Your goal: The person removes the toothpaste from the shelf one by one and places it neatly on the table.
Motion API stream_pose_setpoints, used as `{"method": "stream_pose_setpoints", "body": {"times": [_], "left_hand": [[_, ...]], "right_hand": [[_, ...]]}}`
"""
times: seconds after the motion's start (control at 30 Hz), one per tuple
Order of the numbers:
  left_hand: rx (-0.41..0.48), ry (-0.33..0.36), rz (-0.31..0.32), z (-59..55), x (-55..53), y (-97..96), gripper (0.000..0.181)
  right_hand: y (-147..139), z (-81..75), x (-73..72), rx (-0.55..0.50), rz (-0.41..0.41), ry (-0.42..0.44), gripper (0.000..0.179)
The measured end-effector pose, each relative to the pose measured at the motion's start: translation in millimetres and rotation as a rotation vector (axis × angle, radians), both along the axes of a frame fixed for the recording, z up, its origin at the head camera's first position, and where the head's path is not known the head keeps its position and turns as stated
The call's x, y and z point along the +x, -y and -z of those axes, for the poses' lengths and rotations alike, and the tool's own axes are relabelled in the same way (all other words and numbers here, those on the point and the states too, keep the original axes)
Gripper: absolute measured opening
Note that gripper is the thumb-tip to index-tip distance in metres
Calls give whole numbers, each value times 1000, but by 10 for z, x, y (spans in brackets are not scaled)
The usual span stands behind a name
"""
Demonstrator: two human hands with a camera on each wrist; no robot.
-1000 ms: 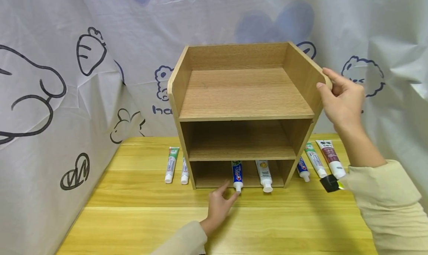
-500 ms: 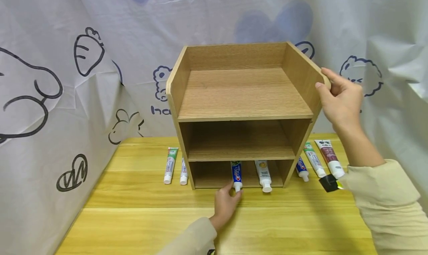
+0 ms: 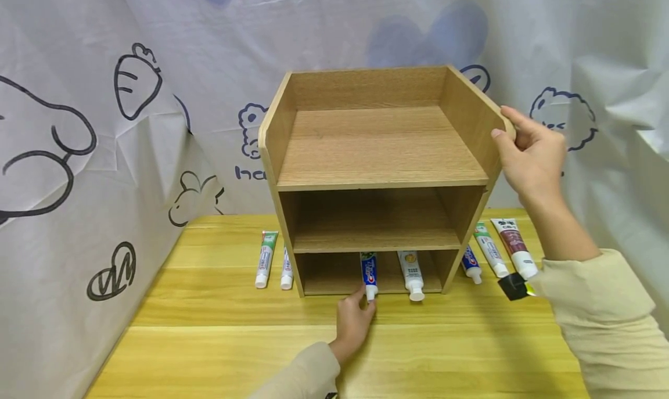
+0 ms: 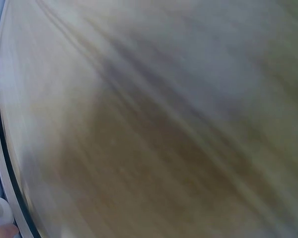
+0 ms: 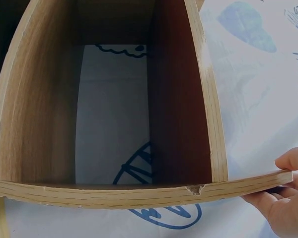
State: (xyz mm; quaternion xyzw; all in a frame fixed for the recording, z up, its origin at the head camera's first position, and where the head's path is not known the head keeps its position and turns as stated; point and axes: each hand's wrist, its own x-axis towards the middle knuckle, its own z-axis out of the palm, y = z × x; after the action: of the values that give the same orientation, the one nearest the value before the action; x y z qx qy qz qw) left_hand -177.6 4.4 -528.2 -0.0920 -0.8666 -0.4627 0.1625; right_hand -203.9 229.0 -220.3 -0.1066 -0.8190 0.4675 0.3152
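Note:
In the head view a wooden shelf unit (image 3: 383, 183) stands on the table, its two lower compartments facing me. My right hand (image 3: 533, 155) grips the front upper edge of its right side panel, thumb on one face and fingers on the other, as the right wrist view also shows. A blue toothpaste tube (image 3: 369, 269) lies in the bottom compartment with its white cap poking out. My left hand (image 3: 351, 323) pinches that tube at the cap end between thumb and fingers. Beside it lies a white toothpaste tube (image 3: 412, 271), cap forward. The left wrist view is mostly blurred tabletop.
Left of the unit lie a green-and-white tube (image 3: 265, 259) and a partly hidden tube (image 3: 286, 271). To its right are a blue tube (image 3: 471, 265), another green-and-white tube (image 3: 491, 251) and a maroon tube (image 3: 514, 248). A drawn-on white curtain (image 3: 209, 97) hangs behind.
My left hand has moved right and slightly up to the blue tube's cap and closed its fingers on it. The right hand keeps its grip on the panel.

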Motion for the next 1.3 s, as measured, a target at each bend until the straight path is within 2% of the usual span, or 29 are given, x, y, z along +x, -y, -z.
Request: {"method": "stream_pose_setpoints", "body": {"times": [0.1, 0.37, 0.6, 0.93, 1.1, 1.3], "left_hand": [[13, 15, 6, -2, 11, 17, 37], [27, 3, 33, 11, 42, 76, 36], [2, -68, 62, 45, 74, 157, 36], [-4, -120, 108, 51, 102, 309, 36], [-17, -159, 91, 66, 117, 379, 37], [-46, -151, 70, 72, 105, 409, 40]], "right_hand": [[11, 2, 0, -5, -2, -4, 40], [6, 2, 8, -6, 2, -5, 40], [5, 0, 8, -20, -10, -24, 39], [9, 2, 2, -24, -8, -2, 40], [9, 3, 3, -25, -12, 1, 41], [13, 3, 3, -26, -6, 0, 40]]}}
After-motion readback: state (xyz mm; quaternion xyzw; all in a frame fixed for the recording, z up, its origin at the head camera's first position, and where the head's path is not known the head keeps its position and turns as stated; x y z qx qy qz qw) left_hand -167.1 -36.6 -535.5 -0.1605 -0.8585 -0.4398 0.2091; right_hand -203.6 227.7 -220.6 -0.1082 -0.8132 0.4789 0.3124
